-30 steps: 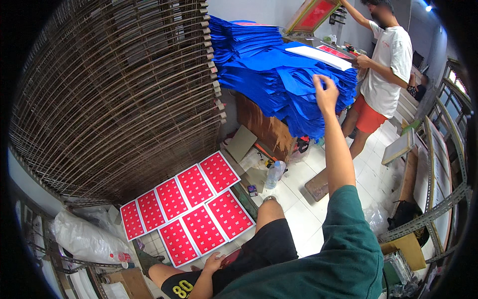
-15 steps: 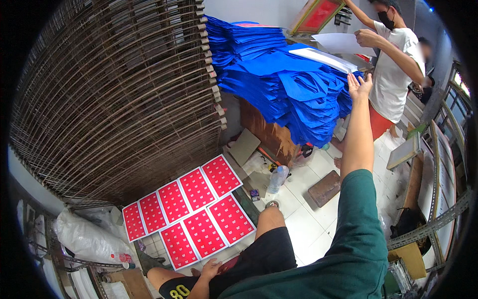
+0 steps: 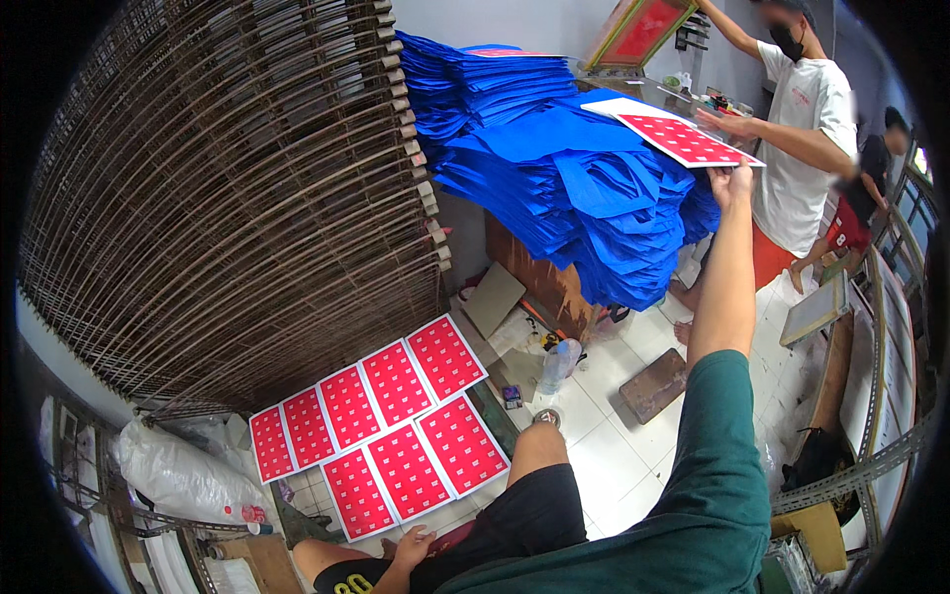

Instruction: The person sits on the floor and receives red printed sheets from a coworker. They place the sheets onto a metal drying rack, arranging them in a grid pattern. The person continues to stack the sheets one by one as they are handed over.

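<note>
My right hand (image 3: 730,184) is stretched far out to the upper right. Its fingers hold the near edge of a red printed sheet (image 3: 683,139) with a white border, the thumb by the sheet's corner. The sheet is over a stack of white paper (image 3: 606,105) on the blue fabric pile. My left hand (image 3: 414,545) rests low by my lap, fingers loosely bent and apart, with nothing visible in it. Several more red printed sheets (image 3: 401,478) lie in two rows on the floor in front of me, close to the left hand.
A tall wire drying rack (image 3: 228,218) stands at the left. Blue fabric pieces (image 3: 564,188) are heaped on a table. A co-worker (image 3: 807,129) in a white shirt stands beside it, lifting a framed screen (image 3: 641,32). A plastic bottle (image 3: 559,364) and brown block (image 3: 653,385) are on the tiles.
My right hand, open and unfilled before, now grips a red printed sheet. The co-worker's lower hand no longer holds the white sheet up and is spread over the printed one. My left hand stays low.
</note>
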{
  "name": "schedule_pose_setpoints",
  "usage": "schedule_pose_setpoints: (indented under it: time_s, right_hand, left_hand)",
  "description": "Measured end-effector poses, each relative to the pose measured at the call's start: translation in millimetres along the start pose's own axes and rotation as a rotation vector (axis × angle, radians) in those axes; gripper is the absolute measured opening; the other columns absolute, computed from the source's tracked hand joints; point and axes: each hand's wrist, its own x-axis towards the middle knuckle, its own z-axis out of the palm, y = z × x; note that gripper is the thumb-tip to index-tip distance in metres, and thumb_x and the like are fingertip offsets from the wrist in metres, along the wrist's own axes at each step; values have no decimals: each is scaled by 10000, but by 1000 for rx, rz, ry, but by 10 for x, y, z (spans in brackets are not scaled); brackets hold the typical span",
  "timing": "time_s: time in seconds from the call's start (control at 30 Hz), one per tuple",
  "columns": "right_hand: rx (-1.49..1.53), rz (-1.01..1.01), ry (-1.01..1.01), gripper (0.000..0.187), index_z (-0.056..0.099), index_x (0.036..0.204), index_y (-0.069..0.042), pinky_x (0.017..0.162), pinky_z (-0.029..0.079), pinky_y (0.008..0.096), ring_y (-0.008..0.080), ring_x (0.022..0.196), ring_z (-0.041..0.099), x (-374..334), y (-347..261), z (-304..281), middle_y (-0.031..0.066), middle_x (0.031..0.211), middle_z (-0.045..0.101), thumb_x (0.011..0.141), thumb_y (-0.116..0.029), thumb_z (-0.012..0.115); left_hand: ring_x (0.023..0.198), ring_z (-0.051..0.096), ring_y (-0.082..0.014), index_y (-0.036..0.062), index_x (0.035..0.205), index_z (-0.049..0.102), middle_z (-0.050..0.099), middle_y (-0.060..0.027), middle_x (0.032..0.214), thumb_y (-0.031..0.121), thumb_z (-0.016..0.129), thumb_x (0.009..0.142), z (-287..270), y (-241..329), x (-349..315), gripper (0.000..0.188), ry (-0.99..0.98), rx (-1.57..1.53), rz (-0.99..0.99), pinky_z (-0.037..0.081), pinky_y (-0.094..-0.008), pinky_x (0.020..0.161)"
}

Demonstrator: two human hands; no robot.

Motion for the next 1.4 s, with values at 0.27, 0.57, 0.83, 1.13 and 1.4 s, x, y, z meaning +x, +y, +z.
schedule_pose_setpoints:
  time_s: [0.27, 0.57, 0.83, 1.13, 1.4]
  right_hand:
    - [-75, -85, -106, 221, 533, 886, -52, 674, 538, 401, 177, 624, 545, -775, -68, 887, 48, 728, 541, 842, -263, 485]
    - [216, -267, -400, 426, 330, 1321, -45, 1043, 267, 500, 284, 1244, 371, -3106, 233, 2106, 147, 1352, 378, 973, -286, 284]
    - [261, -128, -445, 472, 294, 1343, -82, 1008, 353, 449, 254, 1215, 405, -5499, 987, 1863, 138, 1341, 381, 964, -364, 305]
    - [179, 421, -404, 573, 293, 1328, -63, 1001, 314, 412, 252, 1191, 399, -6924, 1728, 1844, 135, 1294, 401, 944, -487, 278]
    - [80, 707, -552, 634, 317, 1321, -42, 985, 321, 384, 251, 1161, 425, -7548, 2297, 1774, 156, 1267, 433, 927, -536, 282]
  left_hand:
    - [894, 625, -228, 37, 1198, 504, 648, -164, 938, 406, 647, 797, -39, 182, -80, 564, -9, -46, 61, 477, -314, 792]
    - [985, 584, -215, 33, 1244, 468, 611, -152, 1040, 261, 649, 831, -666, 1684, -259, 505, 91, -418, 487, 456, -336, 856]
    - [1196, 438, -229, 80, 1422, 183, 396, -155, 1346, 65, 541, 875, -1559, 3246, -1582, 654, -87, -980, 1167, 391, -348, 950]
    - [1015, 547, -147, -12, 1362, 273, 535, -132, 1174, 28, 519, 884, -1842, 2607, -1905, 539, 426, -1386, 988, 480, -277, 817]
    - [962, 574, -140, 26, 1296, 370, 583, -107, 1083, 26, 526, 872, -2129, 2048, -1731, 453, 517, -1585, 783, 502, -272, 816]
